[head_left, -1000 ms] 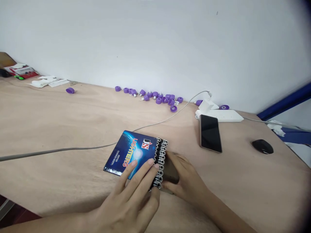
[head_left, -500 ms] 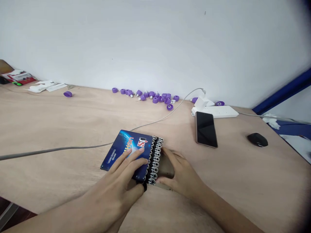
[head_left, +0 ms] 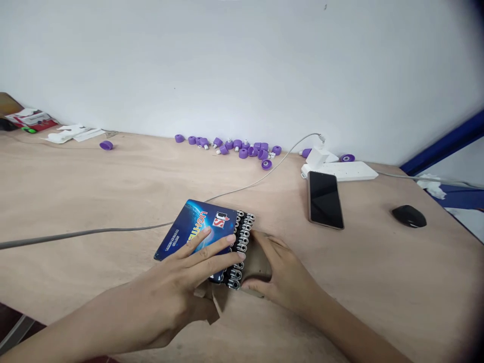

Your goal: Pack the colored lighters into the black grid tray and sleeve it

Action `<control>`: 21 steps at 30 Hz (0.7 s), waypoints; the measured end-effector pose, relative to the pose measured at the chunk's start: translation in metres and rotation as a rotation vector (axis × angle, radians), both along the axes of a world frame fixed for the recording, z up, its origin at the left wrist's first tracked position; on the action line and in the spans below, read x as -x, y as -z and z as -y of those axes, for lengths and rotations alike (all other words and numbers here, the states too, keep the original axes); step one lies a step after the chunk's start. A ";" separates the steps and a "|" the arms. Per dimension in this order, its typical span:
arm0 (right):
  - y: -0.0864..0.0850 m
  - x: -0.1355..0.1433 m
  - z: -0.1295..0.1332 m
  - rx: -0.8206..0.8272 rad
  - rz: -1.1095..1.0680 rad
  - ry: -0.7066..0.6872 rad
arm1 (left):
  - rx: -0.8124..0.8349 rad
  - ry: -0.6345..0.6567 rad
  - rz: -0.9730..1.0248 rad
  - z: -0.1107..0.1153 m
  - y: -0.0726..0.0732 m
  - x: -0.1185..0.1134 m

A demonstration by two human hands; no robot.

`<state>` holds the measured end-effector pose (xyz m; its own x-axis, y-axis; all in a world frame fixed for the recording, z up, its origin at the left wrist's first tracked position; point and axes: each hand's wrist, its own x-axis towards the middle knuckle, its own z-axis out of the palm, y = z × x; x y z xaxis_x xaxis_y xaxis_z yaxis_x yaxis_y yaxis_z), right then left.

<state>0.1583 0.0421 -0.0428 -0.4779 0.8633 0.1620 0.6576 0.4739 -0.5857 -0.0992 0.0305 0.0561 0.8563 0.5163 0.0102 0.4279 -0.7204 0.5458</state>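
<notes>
A dark blue lighter box (head_left: 207, 219), marked "JS" and "LIGHTER", lies tilted on the wooden table. Two rows of lighters (head_left: 242, 242) with metal tops stick out from its right side. My left hand (head_left: 189, 272) lies across the box with fingers stretched and spread, the tips reaching the lighters. Its thumb is mostly hidden, beside a folded brown cardboard flap (head_left: 214, 313). At the right, my right hand (head_left: 282, 269) grips brown cardboard (head_left: 259, 262) against the lighter tops, thumb on the near side and fingers on the far side.
Several purple caps (head_left: 243, 153) lie along the wall. A grey cable (head_left: 113, 231) runs behind the box to a charger on a white power strip (head_left: 355, 171). A phone (head_left: 325, 199) and a black mouse (head_left: 409, 216) lie at the right. White paper (head_left: 71, 133) lies far left.
My left hand's fingers have slid right and spread, reaching onto the lighters. A brown cardboard flap now shows below the left hand. My right hand has barely moved.
</notes>
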 end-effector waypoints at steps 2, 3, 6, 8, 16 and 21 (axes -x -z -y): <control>0.000 0.000 0.000 0.018 0.000 -0.009 | -0.064 0.020 -0.033 0.002 0.000 -0.002; 0.000 -0.001 0.000 0.028 -0.001 -0.013 | -0.106 0.018 -0.028 0.004 0.000 -0.003; -0.002 -0.001 0.001 0.070 -0.010 -0.011 | -0.234 -0.022 0.030 0.008 0.001 -0.001; -0.004 0.000 0.000 0.119 -0.027 0.018 | -0.302 -0.121 0.121 0.004 0.001 0.007; -0.023 0.007 -0.015 0.301 -0.032 0.081 | 0.236 -0.741 0.825 -0.052 0.047 0.047; -0.018 0.011 -0.008 0.284 -0.058 0.126 | 0.913 -0.766 1.122 -0.048 0.078 0.024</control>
<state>0.1472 0.0497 -0.0251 -0.3617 0.9297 -0.0696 0.6621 0.2036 -0.7212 -0.1232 0.0787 -0.0221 0.1868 0.9757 -0.1147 -0.3690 0.1778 0.9123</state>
